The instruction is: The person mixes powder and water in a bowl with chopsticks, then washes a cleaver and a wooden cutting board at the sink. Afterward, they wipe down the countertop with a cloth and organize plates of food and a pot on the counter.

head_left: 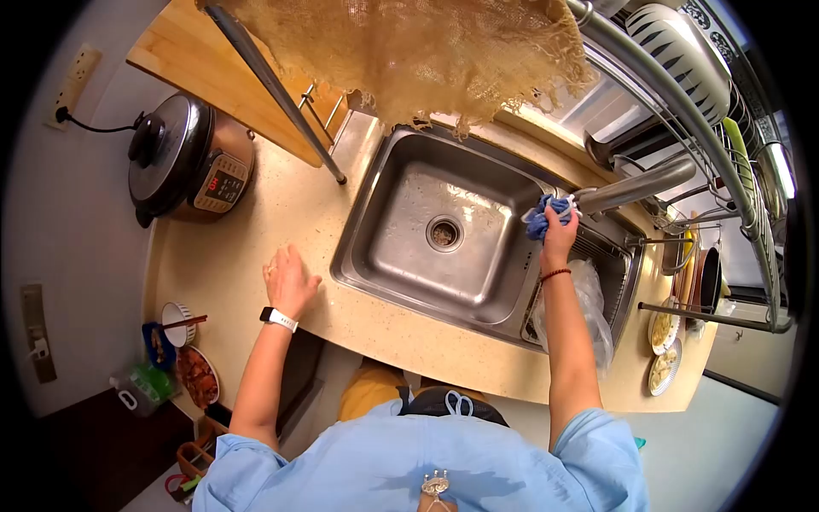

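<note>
My right hand [559, 236] is closed around a crumpled blue and white cloth [539, 218], just below the spout of the metal faucet [636, 185]. It is over the right side of the steel sink [392, 294], where the large basin meets a small side basin. My left hand [288, 280] lies on the beige countertop [226, 282] left of the sink, fingers stretched out and holding nothing. Water drops wet the basin floor around the drain [444, 233].
A rice cooker [192, 162] stands at the back left. Above the sink, a metal dish rack [725, 162] and a hanging tan cloth [409, 51] reach over. A plastic bag [589, 303] lies over the side basin. Plates of food [665, 367] sit at right, a bowl [177, 322] at left.
</note>
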### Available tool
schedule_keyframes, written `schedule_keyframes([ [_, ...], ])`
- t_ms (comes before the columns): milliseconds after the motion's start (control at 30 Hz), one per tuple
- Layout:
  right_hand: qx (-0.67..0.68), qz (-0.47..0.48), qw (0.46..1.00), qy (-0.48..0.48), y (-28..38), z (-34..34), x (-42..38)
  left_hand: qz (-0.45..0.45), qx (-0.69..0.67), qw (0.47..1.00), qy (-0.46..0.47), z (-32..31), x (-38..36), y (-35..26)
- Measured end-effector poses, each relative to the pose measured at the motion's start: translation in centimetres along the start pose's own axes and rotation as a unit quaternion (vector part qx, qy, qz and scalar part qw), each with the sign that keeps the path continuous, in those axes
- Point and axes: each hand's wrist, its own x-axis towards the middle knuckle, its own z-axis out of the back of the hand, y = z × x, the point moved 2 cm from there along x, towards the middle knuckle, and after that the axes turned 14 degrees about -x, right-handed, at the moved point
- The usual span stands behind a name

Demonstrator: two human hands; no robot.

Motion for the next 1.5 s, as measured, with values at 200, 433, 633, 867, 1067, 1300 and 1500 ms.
schedule_keyframes([
  [200,-0.222,-0.011,0.968,-0.114,1.7,-7.2,2.5,0.067,0.056,0.988,0.129,0.4,1.2,3.4],
  [433,-0.101,-0.125,0.982,-0.104,9.4,-19.1,-4.3,0.055,0.024,0.985,0.160,0.7,2.4,3.5],
  [633,-0.304,0.102,0.942,0.097,5.4,-30.7,-7.9,0.063,0.011,0.983,0.172,1.0,2.3,3.5],
  [867,-0.271,0.146,0.913,0.269,4.3,-29.4,-20.4,-0.002,0.038,0.993,0.112,0.7,2.5,3.6],
  [1067,-0.334,0.158,0.784,0.499,4.4,-19.9,-31.5,0.048,0.022,0.986,0.160,0.4,2.3,3.4],
  [1300,-0.337,0.006,0.669,0.662,4.1,-9.6,-18.8,0.016,0.048,0.985,0.162,-0.2,2.3,4.0],
  [1500,-0.562,0.212,0.766,0.231,7.1,-1.3,-1.0,0.042,0.076,0.982,0.168,0.1,2.5,3.3],
])
